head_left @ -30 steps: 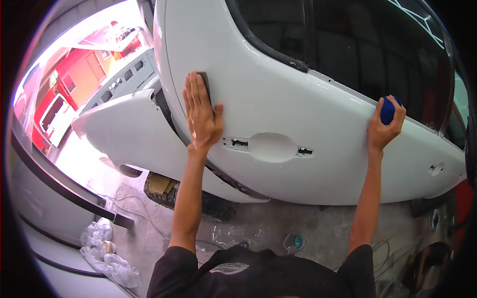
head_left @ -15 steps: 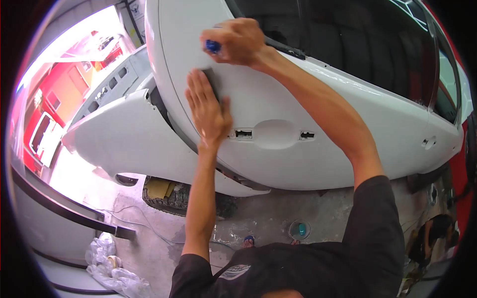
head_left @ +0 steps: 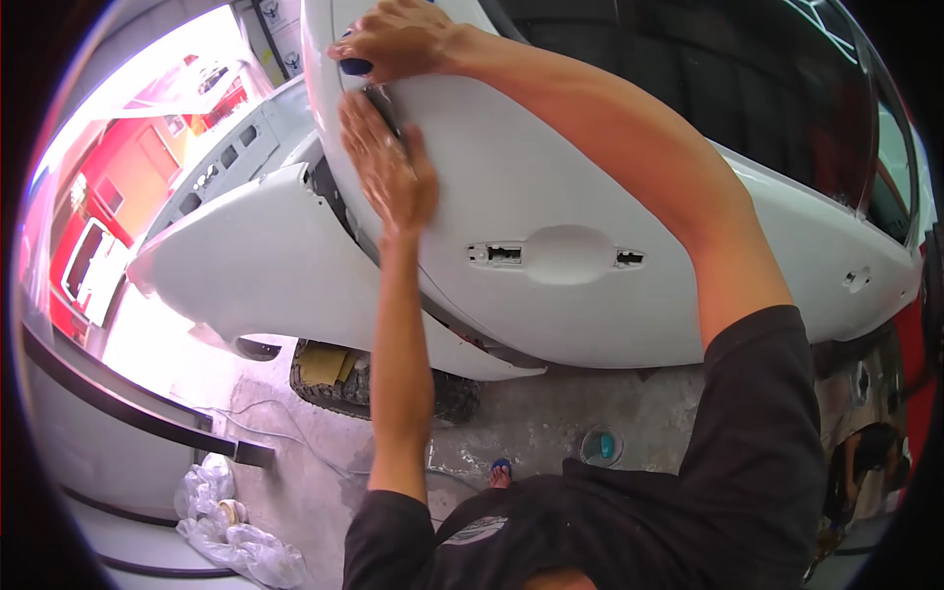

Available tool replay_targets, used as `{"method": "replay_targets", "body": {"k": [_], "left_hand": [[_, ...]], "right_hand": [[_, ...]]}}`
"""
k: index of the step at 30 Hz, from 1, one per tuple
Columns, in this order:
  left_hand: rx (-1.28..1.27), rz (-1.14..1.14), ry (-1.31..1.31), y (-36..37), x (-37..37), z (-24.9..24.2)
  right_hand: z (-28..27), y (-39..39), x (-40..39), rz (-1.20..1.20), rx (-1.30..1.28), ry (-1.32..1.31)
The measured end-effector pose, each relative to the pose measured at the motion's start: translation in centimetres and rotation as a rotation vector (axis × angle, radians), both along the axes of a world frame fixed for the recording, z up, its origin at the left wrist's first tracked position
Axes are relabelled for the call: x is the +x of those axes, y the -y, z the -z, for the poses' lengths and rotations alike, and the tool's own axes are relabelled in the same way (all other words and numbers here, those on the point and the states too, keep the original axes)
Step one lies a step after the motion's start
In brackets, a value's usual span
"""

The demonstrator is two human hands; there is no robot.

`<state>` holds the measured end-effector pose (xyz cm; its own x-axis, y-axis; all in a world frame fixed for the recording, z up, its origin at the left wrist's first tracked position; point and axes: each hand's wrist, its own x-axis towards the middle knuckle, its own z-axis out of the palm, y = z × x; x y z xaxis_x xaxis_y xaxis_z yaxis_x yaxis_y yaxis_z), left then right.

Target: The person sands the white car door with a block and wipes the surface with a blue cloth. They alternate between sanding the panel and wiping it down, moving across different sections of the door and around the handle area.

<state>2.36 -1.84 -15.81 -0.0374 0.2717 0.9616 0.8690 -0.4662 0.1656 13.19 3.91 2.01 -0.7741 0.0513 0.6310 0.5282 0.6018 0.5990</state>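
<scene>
My left hand (head_left: pixel 386 169) lies against the white car door (head_left: pixel 472 187), its fingers stretched out, close together and pressed down. Under those fingers, a dark grey piece that looks like sandpaper (head_left: pixel 384 106) shows along one side. Just above, my right hand (head_left: pixel 405 39) is closed around a dark blue object (head_left: pixel 356 66), whose kind I cannot make out; most of it is hidden in the fist. Lower on the door is a rounded handle recess (head_left: pixel 565 254) with open slots on both sides.
A loose-looking white fender (head_left: pixel 256 256) stands left of the door, above a tyre (head_left: pixel 339 393). On the floor are a small tub (head_left: pixel 601 445) with something turquoise inside, a cable (head_left: pixel 295 444) and crumpled plastic (head_left: pixel 221 521). Another person (head_left: pixel 870 467) crouches at the lower right.
Both hands have moved up and left across the door. The dark grey sandpaper has gone with my left hand, and the blue object with my right.
</scene>
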Motion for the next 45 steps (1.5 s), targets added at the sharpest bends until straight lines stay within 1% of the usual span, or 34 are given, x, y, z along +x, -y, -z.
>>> {"method": "replay_targets", "body": {"k": [1,2,3,5,6,7,8,9,11,13,14,15,16,18,20,21,22,24,25,27,30,31,32,34,35,36,37,38,40,42,45], "left_hand": [[-0.044,0.038,0.012,2.6,1.5,3.2],[-0.078,0.044,-0.001,4.2,2.8,7.8],[-0.128,0.040,0.007,5.7,4.0,11.4],[-0.100,0.049,-0.010,5.2,2.8,10.6],[-0.103,0.047,-0.007,4.4,1.7,7.9],[-0.101,0.046,-0.008,2.6,0.0,3.2],[-0.100,0.047,-0.012,1.8,-1.1,0.9],[-0.103,0.055,-0.017,2.1,-1.2,1.6],[-0.107,0.081,-0.027,3.5,-0.5,4.8],[-0.091,0.104,-0.019,5.3,0.5,14.2],[-0.095,0.106,-0.023,5.7,0.9,17.7],[-0.106,0.105,-0.023,6.2,1.2,19.5],[-0.042,0.108,-0.037,5.0,0.3,16.4],[-0.055,0.135,-0.034,2.9,-1.9,6.8],[-0.066,0.118,-0.036,2.5,-2.2,4.2],[-0.063,0.107,-0.033,2.2,-2.0,3.9],[-0.066,0.159,0.007,3.3,-1.2,6.3],[-0.101,0.113,-0.030,5.8,1.7,15.6],[-0.175,0.106,-0.103,7.0,3.0,20.0],[-0.096,0.130,-0.140,6.0,2.1,16.6],[-0.078,0.132,-0.075,1.9,-1.5,3.5],[-0.062,0.117,-0.029,1.1,-1.8,1.3],[-0.062,0.120,-0.005,1.4,-1.2,1.9],[-0.056,0.128,0.039,2.9,0.7,5.1],[-0.091,0.121,-0.025,4.4,2.5,8.3],[-0.128,0.115,-0.091,6.3,4.7,12.6],[-0.163,0.110,-0.158,7.2,5.8,14.6],[-0.150,0.108,-0.180,6.9,5.2,13.0],[-0.114,0.100,-0.212,4.7,2.4,5.8],[-0.087,0.085,-0.088,1.7,0.0,0.4],[-0.078,0.064,0.033,2.4,2.8,1.9]], "right_hand": [[0.1,0.0,0.7,-0.019,0.023,-0.019],[-0.2,1.3,1.4,0.023,-0.024,-0.016],[-0.1,1.4,1.9,-0.003,-0.028,-0.016],[0.2,1.3,2.8,-0.051,-0.043,-0.018],[0.5,0.7,3.0,-0.109,0.003,-0.045],[0.6,1.1,3.6,-0.108,-0.015,-0.068],[0.3,2.0,4.5,-0.105,-0.032,-0.096],[0.3,2.8,5.6,-0.100,-0.052,-0.123],[1.2,3.8,9.0,-0.040,-0.025,-0.243],[3.6,5.4,13.4,-0.070,-0.004,-0.417],[4.8,6.2,15.4,0.082,-0.125,-0.436],[6.0,6.8,17.0,0.233,-0.253,-0.449],[7.1,7.0,18.1,0.136,-0.172,-0.456],[8.2,6.9,19.8,-0.068,0.017,-0.483],[9.3,8.6,21.5,-0.012,-0.003,-0.481],[9.7,9.3,22.5,0.012,-0.005,-0.475],[10.5,9.9,24.0,0.027,-0.009,-0.518],[12.2,10.6,27.0,0.052,-0.020,-0.594],[12.3,10.5,27.9,0.063,-0.029,-0.654],[13.2,10.8,28.8,0.095,-0.072,-0.773],[13.1,10.5,28.4,0.085,-0.056,-0.770],[13.1,10.5,28.4,0.074,-0.041,-0.763],[13.2,10.5,28.4,0.058,-0.027,-0.761],[13.4,10.4,28.5,0.025,0.009,-0.761],[13.3,10.4,28.6,0.029,0.011,-0.755],[13.3,10.5,28.6,0.035,0.011,-0.749],[13.3,10.6,28.6,0.044,0.012,-0.745],[13.5,10.5,28.4,0.028,0.034,-0.728],[13.2,10.8,28.1,0.037,0.021,-0.739],[13.3,11.1,28.1,0.065,-0.004,-0.741],[13.4,11.0,28.0,0.042,0.033,-0.743]]}}
